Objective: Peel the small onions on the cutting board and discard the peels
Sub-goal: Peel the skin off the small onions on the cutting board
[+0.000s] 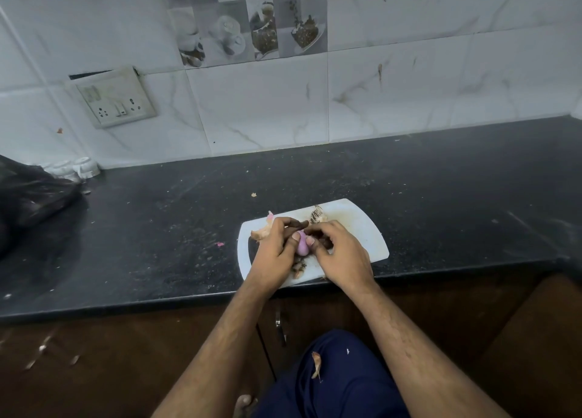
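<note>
A small pink onion (302, 247) is pinched between both my hands just above the white cutting board (362, 228). My left hand (278, 246) curls round its left side, thumb on the bulb. My right hand (338, 254) grips it from the right, thumb tip against the top. Dry brown peels (318, 217) lie on the board behind my hands, more peel (259, 233) sticks out left of my left hand, and dark scraps (299, 268) sit beneath the onion. Anything else under my hands is hidden.
The board sits at the front edge of a black stone counter (157, 228). A black plastic bag (31, 197) lies at the far left near small white items (85, 167). A wall socket (115, 98) is on the tiled wall. One peel (316, 365) clings to my blue trousers.
</note>
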